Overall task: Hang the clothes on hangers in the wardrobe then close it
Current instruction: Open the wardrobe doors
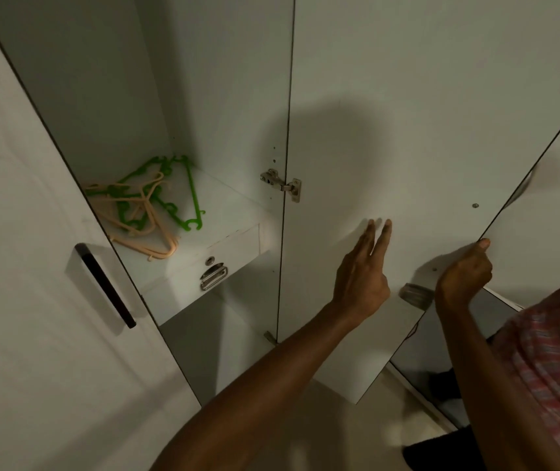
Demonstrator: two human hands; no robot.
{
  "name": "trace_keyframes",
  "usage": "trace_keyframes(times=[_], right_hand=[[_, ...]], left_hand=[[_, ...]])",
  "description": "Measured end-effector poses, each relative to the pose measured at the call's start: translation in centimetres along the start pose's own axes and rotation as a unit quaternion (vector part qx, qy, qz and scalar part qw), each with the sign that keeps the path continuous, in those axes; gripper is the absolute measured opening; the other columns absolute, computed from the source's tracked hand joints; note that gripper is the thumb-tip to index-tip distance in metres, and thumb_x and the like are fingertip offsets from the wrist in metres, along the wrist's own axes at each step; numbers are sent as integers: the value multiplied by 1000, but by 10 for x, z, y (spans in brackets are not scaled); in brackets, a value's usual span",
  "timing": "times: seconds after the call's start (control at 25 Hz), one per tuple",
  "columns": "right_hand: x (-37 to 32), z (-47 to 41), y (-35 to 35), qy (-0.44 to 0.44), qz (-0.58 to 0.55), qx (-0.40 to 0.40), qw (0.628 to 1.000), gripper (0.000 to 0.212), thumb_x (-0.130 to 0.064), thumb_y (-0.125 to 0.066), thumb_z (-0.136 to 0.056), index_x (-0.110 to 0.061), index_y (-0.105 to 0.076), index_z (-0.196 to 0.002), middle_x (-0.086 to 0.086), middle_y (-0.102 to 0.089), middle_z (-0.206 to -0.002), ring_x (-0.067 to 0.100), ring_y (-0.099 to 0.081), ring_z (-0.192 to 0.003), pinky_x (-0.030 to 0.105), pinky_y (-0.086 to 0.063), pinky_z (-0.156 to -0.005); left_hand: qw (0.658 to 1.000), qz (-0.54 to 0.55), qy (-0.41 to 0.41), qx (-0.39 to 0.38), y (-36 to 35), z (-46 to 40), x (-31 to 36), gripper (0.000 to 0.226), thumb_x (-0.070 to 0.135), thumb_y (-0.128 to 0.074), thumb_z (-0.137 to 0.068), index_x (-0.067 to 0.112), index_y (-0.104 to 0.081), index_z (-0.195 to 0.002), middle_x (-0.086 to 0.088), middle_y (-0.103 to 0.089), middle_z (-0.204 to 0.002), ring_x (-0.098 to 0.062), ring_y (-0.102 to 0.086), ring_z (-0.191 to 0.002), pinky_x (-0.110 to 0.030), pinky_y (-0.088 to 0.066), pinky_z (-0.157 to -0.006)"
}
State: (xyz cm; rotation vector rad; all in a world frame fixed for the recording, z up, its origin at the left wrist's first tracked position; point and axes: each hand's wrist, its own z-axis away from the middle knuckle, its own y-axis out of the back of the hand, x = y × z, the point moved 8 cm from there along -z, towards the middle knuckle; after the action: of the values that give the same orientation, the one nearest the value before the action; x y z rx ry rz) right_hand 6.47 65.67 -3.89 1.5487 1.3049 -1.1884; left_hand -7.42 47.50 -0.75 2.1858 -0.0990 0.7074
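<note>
White flat-panel wardrobe door (407,147) open. Right hand (463,275) grips its free edge; left hand (361,277) flat, fingers straight, against inner face. Green and peach plastic hangers (146,205) heaped on inside shelf (224,212); clothes unseen. Swing door fully clear, steadily, before reaching in.

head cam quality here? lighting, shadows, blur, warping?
Head view: dim, light coming from behind the person, whose broad shadow falls on the open door; wide-angle lens bows the wardrobe edges; right sleeve and the handle near the right hand smear slightly; left hand, hangers and hinge stay legible.
</note>
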Motion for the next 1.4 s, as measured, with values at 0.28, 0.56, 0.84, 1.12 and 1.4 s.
trace_keyframes(times=[0.28,0.56,0.84,1.12,1.4], right_hand=[[11,56,5,103,52,32,993,34,-24,-43,-104,-5,-58,-128,19,-62,-124,33,-59,-114,45,-48,-98],[-1,192,-98,96,-15,-230,968,28,-14,-48,-102,-7,-62,-125,12,-56,-122,19,-57,-107,24,-50,-83],[-51,367,-206,87,-108,-538,832,31,-28,-49,-104,-10,-72,-114,3,-71,-108,11,-67,-99,30,-53,-85],[-111,471,-250,-63,-182,-723,664,39,-31,-43,-108,-5,-71,-114,5,-76,-107,19,-70,-105,36,-54,-93],[-129,507,-250,-225,-182,-777,559,31,-11,-44,-103,-7,-74,-96,7,-74,-82,25,-69,-83,33,-57,-77]], left_hand=[[987,-9,150,56,48,49,-76,78,7,-57,-94,11,-18,-162,-15,-25,-166,-28,-29,-152,-41,-36,-118],[963,-70,185,182,139,93,-110,72,7,-62,-88,12,-35,-154,-9,-45,-155,-24,-42,-142,-40,-40,-115],[903,-176,171,354,241,177,-120,44,9,-64,-90,11,-58,-134,-3,-63,-126,-18,-56,-116,-30,-47,-98],[836,-183,205,476,285,216,-122,27,9,-68,-93,6,-58,-117,-4,-57,-112,-18,-57,-102,-30,-52,-83],[791,-132,302,515,298,228,-143,18,29,-55,-106,12,-62,-108,2,-66,-93,-10,-64,-82,-35,-56,-71]])
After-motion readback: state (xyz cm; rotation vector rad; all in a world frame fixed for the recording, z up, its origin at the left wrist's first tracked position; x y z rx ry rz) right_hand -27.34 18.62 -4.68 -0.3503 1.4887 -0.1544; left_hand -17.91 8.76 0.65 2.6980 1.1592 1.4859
